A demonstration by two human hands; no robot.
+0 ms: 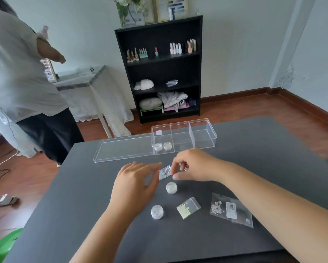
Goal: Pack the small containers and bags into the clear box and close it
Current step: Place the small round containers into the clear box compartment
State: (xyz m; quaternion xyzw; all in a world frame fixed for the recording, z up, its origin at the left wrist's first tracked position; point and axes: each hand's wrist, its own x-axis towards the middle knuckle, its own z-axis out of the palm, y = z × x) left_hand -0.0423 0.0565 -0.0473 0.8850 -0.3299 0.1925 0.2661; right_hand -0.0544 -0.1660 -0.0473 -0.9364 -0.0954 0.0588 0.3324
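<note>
The clear box [197, 138] stands open at the far side of the dark table, its lid [121, 149] lying flat to its left. Two small round containers [162, 146] sit in its left compartment. My right hand [193, 166] pinches a small glittery bag [164, 172] just above the table. My left hand [136, 179] hovers beside that bag, fingers spread, holding nothing. On the table lie a round jar [171, 187], a second jar [157, 211], a bag of yellow flakes [188, 207] and a larger bag of white pieces [231, 209].
The dark table [83, 215] ends at a near edge below my arms. A person in a white top [21, 76] stands at the far left beside a white side table [83, 78]. A black shelf [159, 73] stands against the wall. A green object [5, 243] sits bottom left.
</note>
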